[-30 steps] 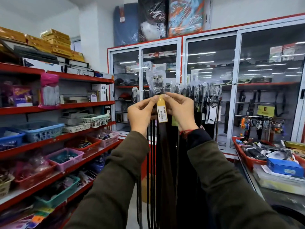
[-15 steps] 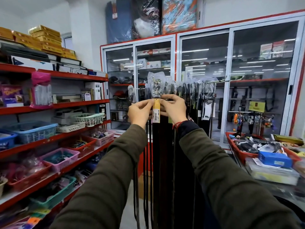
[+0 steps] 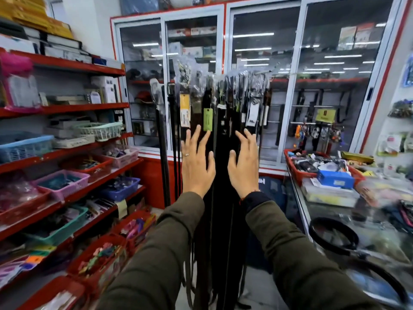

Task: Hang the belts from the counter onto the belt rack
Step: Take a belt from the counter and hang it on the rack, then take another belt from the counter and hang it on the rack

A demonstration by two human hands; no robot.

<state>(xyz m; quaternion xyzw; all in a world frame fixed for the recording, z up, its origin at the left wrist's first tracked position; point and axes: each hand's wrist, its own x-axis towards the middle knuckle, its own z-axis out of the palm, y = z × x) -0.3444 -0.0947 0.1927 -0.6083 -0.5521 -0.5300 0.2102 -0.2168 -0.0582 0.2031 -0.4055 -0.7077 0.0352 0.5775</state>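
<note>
Many dark belts (image 3: 221, 135) hang straight down from the belt rack (image 3: 223, 79) in front of me, their buckles wrapped in clear plastic. One carries a yellow tag (image 3: 184, 108), another a green tag (image 3: 207, 119). My left hand (image 3: 196, 164) and my right hand (image 3: 243, 166) are both raised in front of the hanging belts, fingers spread, holding nothing. On the glass counter (image 3: 380, 231) at the right lies a coiled black belt (image 3: 333, 237), with another dark loop (image 3: 380, 280) nearer to me.
Red shelves (image 3: 67, 153) with plastic baskets of small goods line the left. Glass-door cabinets (image 3: 263, 86) stand behind the rack. A red tray (image 3: 301, 173) of items and a blue box (image 3: 335, 179) sit at the counter's far end.
Both hands have let go of the yellow-tagged belt near the rack's top and dropped lower, fingers now spread. The view has tilted down and the counter belts have come into sight.
</note>
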